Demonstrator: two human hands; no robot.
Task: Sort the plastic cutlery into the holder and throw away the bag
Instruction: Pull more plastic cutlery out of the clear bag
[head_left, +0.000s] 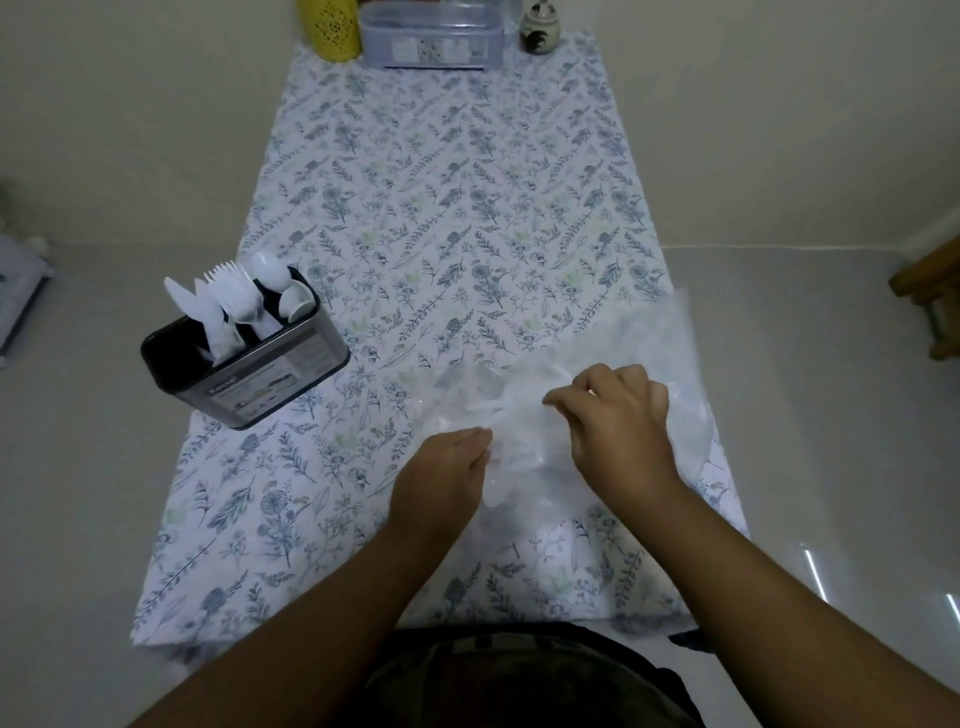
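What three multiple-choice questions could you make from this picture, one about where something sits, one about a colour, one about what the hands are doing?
1. Where does the cutlery holder stand?
A. On the table's left side
B. On the floor
C. Beside the grey box

2. What colour is the cutlery in it?
A. Black
B. White
C. Yellow

3. What are both hands doing?
A. Resting flat
B. Lifting the holder
C. Gripping the clear plastic bag

Answers: 1 A, it sits near the left edge of the floral tablecloth. 2 B, the forks, knives and spoons are white. 3 C, the left hand and right hand gather the bag.
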